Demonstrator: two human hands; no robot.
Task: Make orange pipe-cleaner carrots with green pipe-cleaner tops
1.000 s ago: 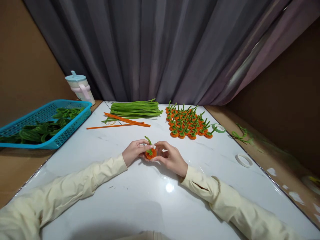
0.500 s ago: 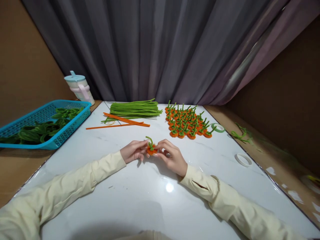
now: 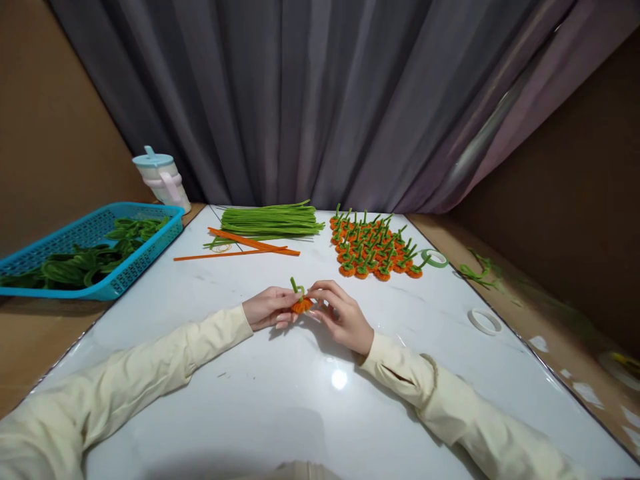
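Observation:
A small orange pipe-cleaner pumpkin [image 3: 301, 307] with green pipe cleaner on top is held above the table between both hands. My left hand [image 3: 270, 308] pinches its left side between thumb and fingers. On the other side, my right hand [image 3: 343, 315] has its fingertips closed at the pumpkin's edge and its green top; they partly hide the contact. One green end stands up while another bends toward my right fingers. Beyond the hands lie a bundle of green pipe cleaners [image 3: 270, 220], several orange pipe cleaners [image 3: 250, 241], and rows of similar pumpkins [image 3: 373, 247] with upright green stems.
A blue basket [image 3: 113, 288] with green leaf-like pieces stands at the left, near a lidded cup [image 3: 167, 183]. On the right are a green tape roll [image 3: 440, 259], a white tape roll [image 3: 485, 321] and loose green strips [image 3: 477, 270]. A grey curtain [image 3: 300, 100] hangs behind.
The pumpkin has tilted in my fingers, and its green top now shows a bent piece beside the upright end. My left thumb has come over its side; my right fingertips have shifted slightly.

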